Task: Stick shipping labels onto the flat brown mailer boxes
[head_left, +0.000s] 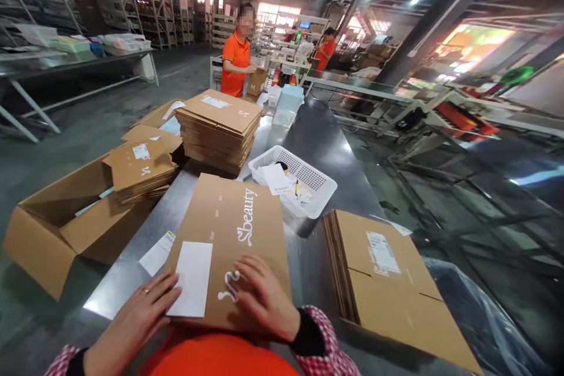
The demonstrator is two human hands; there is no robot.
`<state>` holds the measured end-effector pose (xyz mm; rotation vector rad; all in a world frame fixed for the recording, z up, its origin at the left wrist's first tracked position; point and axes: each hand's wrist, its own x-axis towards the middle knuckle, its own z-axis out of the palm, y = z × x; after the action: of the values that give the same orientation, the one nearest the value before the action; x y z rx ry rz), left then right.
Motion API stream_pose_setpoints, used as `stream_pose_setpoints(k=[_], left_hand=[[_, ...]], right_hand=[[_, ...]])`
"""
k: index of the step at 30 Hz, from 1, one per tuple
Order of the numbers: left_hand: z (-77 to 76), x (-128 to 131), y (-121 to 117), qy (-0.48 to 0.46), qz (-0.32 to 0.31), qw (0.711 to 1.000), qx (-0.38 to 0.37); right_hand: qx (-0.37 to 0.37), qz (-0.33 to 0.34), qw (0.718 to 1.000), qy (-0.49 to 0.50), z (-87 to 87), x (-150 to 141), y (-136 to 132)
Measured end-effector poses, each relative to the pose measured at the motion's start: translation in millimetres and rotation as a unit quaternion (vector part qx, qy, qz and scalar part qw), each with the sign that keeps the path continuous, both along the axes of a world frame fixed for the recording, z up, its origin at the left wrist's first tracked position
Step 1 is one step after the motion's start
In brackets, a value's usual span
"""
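Observation:
A flat cardboard carton (264, 229) printed "Sbeauty" lies before me on the metal table. A blank white sheet (191, 279) rests on its left part, near the front edge. My left hand (145, 308), fingers stretched out, touches the carton's left front edge beside the sheet. On the carton's front right part lies my right hand (267, 299), open, its fingertips next to a white squiggle logo. Left of the carton, a loose white label (157, 254) is on the table.
Stacks of flat cartons stand behind (215, 135) and at right (396, 270). A white basket (317, 188) holds papers and small items. An open cardboard box (44, 235) with flat cartons is at left. A person in orange (235, 59) handles a box at the far end.

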<state>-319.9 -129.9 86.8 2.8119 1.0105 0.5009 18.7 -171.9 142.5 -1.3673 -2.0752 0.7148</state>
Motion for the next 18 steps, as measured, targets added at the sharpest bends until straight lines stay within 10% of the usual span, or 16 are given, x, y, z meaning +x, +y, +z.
stream_pose_setpoints(k=[6,9,12,15,18], left_hand=[[-12.7,-2.4,-16.5,-0.029,-0.017,0.999,-0.009],[-26.1,-5.3,-37.8,-0.176,0.127,0.96,-0.175],[-31.6,3.5,-59.2,-0.409,0.313,0.763,-0.39],[-17.9,18.0,-75.2,-0.572,0.291,0.495,-0.586],[4.8,25.5,-84.9,-0.64,0.236,0.376,-0.626]], right_hand=[[-0.029,0.139,0.976,-0.167,5.6,-60.2,43.5],[-0.024,0.162,0.967,-0.193,7.5,-69.0,48.1],[-0.02,0.177,0.963,-0.202,6.7,-72.8,33.4],[-0.012,0.181,0.96,-0.214,0.4,-80.9,16.8],[0.003,0.145,0.963,-0.227,-8.5,-95.0,9.3]])
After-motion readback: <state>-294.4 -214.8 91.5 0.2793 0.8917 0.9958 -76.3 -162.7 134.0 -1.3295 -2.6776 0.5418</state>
